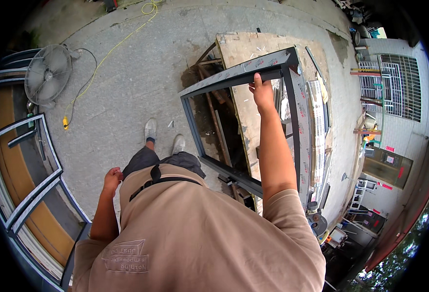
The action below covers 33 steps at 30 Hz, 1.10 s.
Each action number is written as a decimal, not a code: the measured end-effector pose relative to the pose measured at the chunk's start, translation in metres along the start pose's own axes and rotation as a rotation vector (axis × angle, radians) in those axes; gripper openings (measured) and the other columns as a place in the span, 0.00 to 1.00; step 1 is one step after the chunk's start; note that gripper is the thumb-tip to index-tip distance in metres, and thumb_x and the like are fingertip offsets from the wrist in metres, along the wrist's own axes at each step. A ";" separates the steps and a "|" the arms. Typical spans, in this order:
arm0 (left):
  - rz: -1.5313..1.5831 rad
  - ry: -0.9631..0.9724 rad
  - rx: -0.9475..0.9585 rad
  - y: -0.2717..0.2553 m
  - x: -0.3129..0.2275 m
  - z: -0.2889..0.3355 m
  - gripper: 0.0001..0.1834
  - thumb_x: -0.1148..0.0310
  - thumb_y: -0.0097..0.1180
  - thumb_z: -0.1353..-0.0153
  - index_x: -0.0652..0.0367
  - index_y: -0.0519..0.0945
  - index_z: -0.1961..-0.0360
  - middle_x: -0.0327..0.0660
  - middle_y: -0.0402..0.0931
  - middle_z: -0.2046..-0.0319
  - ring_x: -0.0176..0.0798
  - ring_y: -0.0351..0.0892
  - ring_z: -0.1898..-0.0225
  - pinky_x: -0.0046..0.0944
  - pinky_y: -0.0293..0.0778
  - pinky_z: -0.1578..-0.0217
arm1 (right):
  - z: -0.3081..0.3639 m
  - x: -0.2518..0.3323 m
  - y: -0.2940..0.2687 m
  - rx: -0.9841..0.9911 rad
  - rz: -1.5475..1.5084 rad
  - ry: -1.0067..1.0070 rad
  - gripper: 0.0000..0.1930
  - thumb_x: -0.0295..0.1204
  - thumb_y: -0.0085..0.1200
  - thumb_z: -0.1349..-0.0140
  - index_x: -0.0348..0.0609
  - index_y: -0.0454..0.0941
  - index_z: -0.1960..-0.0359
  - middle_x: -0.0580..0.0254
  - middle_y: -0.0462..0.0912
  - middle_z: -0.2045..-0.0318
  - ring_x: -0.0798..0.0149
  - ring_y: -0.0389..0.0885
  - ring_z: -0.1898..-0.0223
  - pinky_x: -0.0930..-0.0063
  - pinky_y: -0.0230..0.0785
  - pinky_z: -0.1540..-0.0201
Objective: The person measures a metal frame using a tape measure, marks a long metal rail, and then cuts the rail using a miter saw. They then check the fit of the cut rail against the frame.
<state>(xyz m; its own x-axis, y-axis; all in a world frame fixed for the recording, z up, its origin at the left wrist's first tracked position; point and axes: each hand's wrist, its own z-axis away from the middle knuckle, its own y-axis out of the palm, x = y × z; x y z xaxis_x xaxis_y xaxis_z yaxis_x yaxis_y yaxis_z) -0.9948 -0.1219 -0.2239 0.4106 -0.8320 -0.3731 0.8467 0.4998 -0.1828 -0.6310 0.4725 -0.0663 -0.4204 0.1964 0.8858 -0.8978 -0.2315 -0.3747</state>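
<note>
A dark grey rectangular window or door frame (293, 97), with printed protective film on its outer faces, leans tilted over the edge of a wooden-topped workbench (243, 102). My right hand (261, 92) is closed around the frame's far bar, near the far right corner, with the thumb lying over the bar. My right arm reaches across the frame's opening. Down at my left side hangs my left hand (112, 180), beside my dark shorts. Its fingers are loosely bent and apart, and nothing shows in them.
To the left, large dark frames (34, 192) stand before stacked panels, with a floor fan (48, 74) beyond. A yellow cable (108, 52) crosses the concrete to a yellow socket (65, 122). Long film-wrapped profiles (317, 131) lie right of the frame. A cut-off saw (317, 223) stands at lower right.
</note>
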 end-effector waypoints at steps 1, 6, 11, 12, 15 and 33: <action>0.004 0.007 0.004 -0.001 0.002 -0.002 0.18 0.63 0.54 0.26 0.55 0.78 0.38 0.35 0.83 0.60 0.31 0.80 0.63 0.35 0.75 0.62 | 0.000 0.001 0.000 0.005 -0.001 0.002 0.25 0.45 0.52 0.21 0.35 0.70 0.37 0.57 0.82 0.51 0.64 0.83 0.56 0.66 0.81 0.52; 0.036 0.073 0.036 0.002 -0.003 -0.011 0.18 0.63 0.54 0.25 0.57 0.77 0.38 0.35 0.82 0.60 0.31 0.80 0.63 0.34 0.75 0.63 | 0.008 0.011 0.000 -0.007 0.089 0.046 0.26 0.44 0.51 0.22 0.33 0.69 0.37 0.53 0.82 0.50 0.59 0.86 0.55 0.63 0.82 0.53; 0.065 0.113 0.049 0.010 -0.013 -0.018 0.18 0.62 0.53 0.25 0.55 0.77 0.38 0.35 0.82 0.59 0.31 0.80 0.62 0.34 0.76 0.62 | 0.029 0.000 -0.007 -0.103 0.068 0.161 0.26 0.43 0.49 0.20 0.33 0.65 0.34 0.50 0.81 0.47 0.56 0.89 0.57 0.62 0.83 0.56; 0.056 0.108 0.051 0.010 -0.015 -0.019 0.18 0.62 0.53 0.24 0.54 0.77 0.37 0.35 0.82 0.59 0.30 0.80 0.62 0.33 0.76 0.62 | 0.035 -0.004 -0.011 -0.135 0.058 0.169 0.27 0.44 0.49 0.20 0.34 0.64 0.33 0.50 0.80 0.46 0.56 0.89 0.57 0.63 0.84 0.56; 0.022 0.097 0.062 0.013 -0.018 -0.020 0.18 0.61 0.53 0.24 0.53 0.77 0.37 0.35 0.81 0.59 0.30 0.79 0.62 0.33 0.76 0.62 | 0.037 -0.007 -0.021 -0.140 0.043 0.211 0.28 0.46 0.49 0.21 0.32 0.64 0.34 0.49 0.80 0.46 0.55 0.89 0.56 0.63 0.84 0.56; 0.014 0.058 0.068 0.015 -0.025 -0.022 0.20 0.63 0.54 0.26 0.55 0.77 0.36 0.37 0.83 0.57 0.31 0.80 0.61 0.33 0.75 0.63 | 0.004 0.020 -0.006 -0.020 0.105 0.215 0.29 0.46 0.50 0.21 0.35 0.64 0.31 0.50 0.78 0.41 0.52 0.88 0.53 0.59 0.83 0.53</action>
<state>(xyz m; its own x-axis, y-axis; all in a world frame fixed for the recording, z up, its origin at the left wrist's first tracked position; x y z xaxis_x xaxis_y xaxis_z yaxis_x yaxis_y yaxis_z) -1.0001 -0.0883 -0.2369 0.4037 -0.8090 -0.4273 0.8629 0.4918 -0.1159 -0.6333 0.4737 -0.0449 -0.5282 0.3714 0.7636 -0.8491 -0.2426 -0.4693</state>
